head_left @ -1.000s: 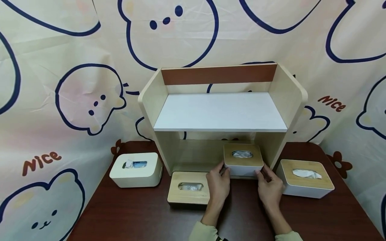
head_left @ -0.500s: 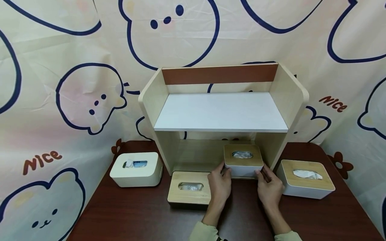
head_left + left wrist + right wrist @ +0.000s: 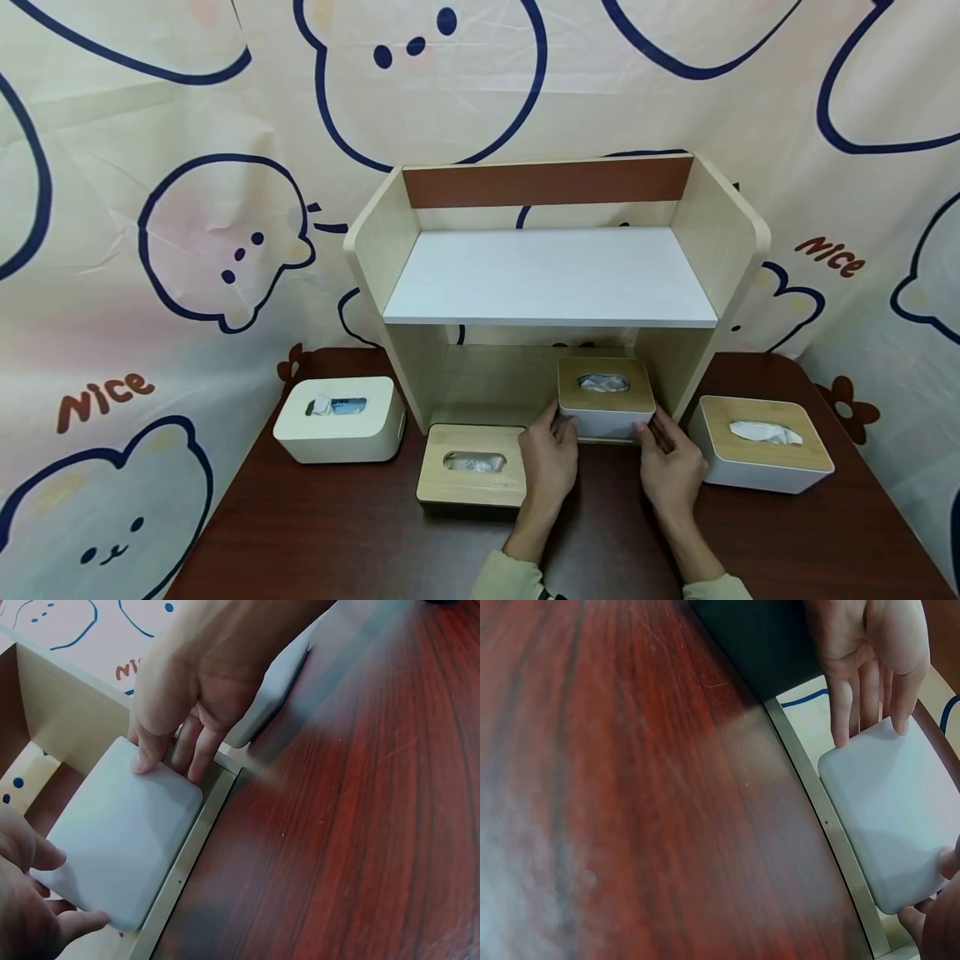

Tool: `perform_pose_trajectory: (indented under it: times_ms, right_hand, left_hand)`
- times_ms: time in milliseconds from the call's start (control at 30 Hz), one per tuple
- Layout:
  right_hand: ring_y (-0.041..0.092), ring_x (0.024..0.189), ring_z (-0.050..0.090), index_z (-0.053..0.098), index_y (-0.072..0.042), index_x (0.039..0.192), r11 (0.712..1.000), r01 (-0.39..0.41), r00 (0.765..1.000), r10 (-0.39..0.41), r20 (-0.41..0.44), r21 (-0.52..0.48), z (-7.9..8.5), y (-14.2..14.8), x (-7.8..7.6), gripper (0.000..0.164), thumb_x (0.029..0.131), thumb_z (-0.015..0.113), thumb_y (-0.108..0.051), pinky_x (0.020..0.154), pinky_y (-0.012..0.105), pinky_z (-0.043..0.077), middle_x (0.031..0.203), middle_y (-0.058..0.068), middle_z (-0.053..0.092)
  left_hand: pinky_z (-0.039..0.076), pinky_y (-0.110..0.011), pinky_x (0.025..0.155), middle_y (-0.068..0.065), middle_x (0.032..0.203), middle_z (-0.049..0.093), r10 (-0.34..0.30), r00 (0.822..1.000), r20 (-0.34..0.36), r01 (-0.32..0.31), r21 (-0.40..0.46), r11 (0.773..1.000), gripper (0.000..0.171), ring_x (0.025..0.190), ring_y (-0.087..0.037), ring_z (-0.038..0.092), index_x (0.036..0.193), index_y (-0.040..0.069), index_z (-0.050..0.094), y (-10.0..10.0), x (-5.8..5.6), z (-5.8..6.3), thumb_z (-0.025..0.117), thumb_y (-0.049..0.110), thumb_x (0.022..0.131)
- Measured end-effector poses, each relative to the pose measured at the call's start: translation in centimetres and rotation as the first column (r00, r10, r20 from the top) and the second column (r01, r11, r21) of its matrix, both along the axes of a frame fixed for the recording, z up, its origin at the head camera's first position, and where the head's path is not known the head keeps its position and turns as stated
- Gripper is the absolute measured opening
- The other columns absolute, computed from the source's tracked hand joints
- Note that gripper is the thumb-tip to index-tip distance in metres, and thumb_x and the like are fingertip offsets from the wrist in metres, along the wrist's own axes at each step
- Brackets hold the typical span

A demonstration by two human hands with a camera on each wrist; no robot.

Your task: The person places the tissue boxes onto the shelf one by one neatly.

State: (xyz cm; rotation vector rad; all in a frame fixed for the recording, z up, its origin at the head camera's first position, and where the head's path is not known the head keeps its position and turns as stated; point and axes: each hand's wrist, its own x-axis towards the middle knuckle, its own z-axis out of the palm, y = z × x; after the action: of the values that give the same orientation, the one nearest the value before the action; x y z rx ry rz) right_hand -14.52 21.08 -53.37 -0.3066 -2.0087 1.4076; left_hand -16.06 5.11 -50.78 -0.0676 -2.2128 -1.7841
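A tissue box (image 3: 604,384) with a wooden lid and white sides sits in the right part of the shelf unit's lower compartment, tissue showing in its oval slot. My left hand (image 3: 549,457) grips its left front corner, thumb at the front. On the opposite corner, my right hand (image 3: 672,462) holds it between thumb and fingers. The left wrist view shows the white front face (image 3: 131,832) close behind the board's front edge, with my right hand (image 3: 195,690) above it. In the right wrist view, my left hand's fingertips (image 3: 841,735) touch the box edge.
The shelf unit (image 3: 551,275) has a white upper board and stands on the dark wooden table (image 3: 360,550). Just left of my left hand is a wood-lidded, dark-based tissue box (image 3: 468,479). A white tissue box (image 3: 337,437) stands farther left, another wood-lidded one (image 3: 761,467) at right.
My left hand has shifted slightly to the right at the box's front corner. The tissue box and my right hand stay about where they were.
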Motion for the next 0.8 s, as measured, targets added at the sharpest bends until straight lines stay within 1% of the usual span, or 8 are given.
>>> perform_pose_trajectory:
  times_ms: [267,467,600,667,733,800]
  right_hand:
    - [-0.03,0.098,0.055,0.069,0.008,0.136,1.0,-0.002,1.0,0.002,0.009,-0.008,0.3,-0.07,0.19,0.042,0.095,0.079,0.002,0.082,-0.003,0.048,0.126,0.031,0.072]
    - [-0.03,0.098,0.056,0.069,0.006,0.137,1.0,-0.006,1.0,0.006,0.023,-0.012,0.43,-0.02,0.28,0.044,0.096,0.079,0.0,0.082,-0.003,0.048,0.127,0.03,0.073]
    - [-0.031,0.098,0.056,0.068,0.005,0.14,1.0,-0.012,0.999,0.012,0.033,-0.014,0.44,-0.01,0.4,0.045,0.097,0.079,-0.002,0.082,-0.003,0.048,0.13,0.028,0.072]
    - [-0.031,0.098,0.056,0.068,0.004,0.14,1.0,-0.014,0.999,0.015,0.039,-0.022,0.51,-0.03,0.54,0.046,0.097,0.079,-0.003,0.082,-0.003,0.048,0.131,0.028,0.072]
    - [-0.03,0.098,0.057,0.068,0.003,0.14,0.999,-0.021,0.998,0.023,0.052,-0.034,0.61,-0.02,0.72,0.045,0.097,0.079,-0.005,0.082,-0.003,0.048,0.131,0.027,0.073]
    - [-0.029,0.099,0.057,0.069,0.002,0.14,0.998,-0.031,0.997,0.035,0.067,-0.05,0.75,0.03,0.95,0.045,0.097,0.08,-0.007,0.083,-0.003,0.048,0.131,0.027,0.073]
  left_hand:
    - [0.064,-0.026,0.088,-0.022,0.138,0.071,-0.026,1.0,0.004,0.026,0.026,0.999,0.045,0.116,-0.028,0.075,0.144,0.003,0.067,-0.11,0.11,0.11,0.072,-0.001,0.1]
    - [0.063,-0.025,0.086,-0.021,0.139,0.071,-0.028,0.999,0.016,0.027,0.019,0.999,0.046,0.115,-0.026,0.076,0.145,0.003,0.066,-0.05,0.11,0.21,0.072,0.002,0.099]
    - [0.065,-0.031,0.088,-0.021,0.137,0.072,-0.016,0.999,0.028,0.015,0.003,1.0,0.047,0.116,-0.027,0.075,0.144,0.002,0.066,-0.09,0.12,0.32,0.074,0.005,0.098]
    - [0.065,-0.03,0.082,-0.022,0.136,0.073,-0.014,0.999,0.043,0.014,-0.008,1.0,0.049,0.102,-0.022,0.079,0.145,0.001,0.066,-0.18,0.13,0.43,0.075,0.007,0.097]
    - [0.066,-0.034,0.085,-0.023,0.137,0.072,-0.017,0.998,0.053,0.018,-0.017,1.0,0.051,0.104,-0.023,0.078,0.146,-0.001,0.063,-0.27,0.18,0.64,0.075,0.008,0.097]
    - [0.066,-0.037,0.09,-0.024,0.14,0.07,-0.025,0.998,0.06,0.026,-0.023,0.999,0.053,0.109,-0.025,0.077,0.147,-0.002,0.062,-0.35,0.25,0.87,0.075,0.009,0.097]
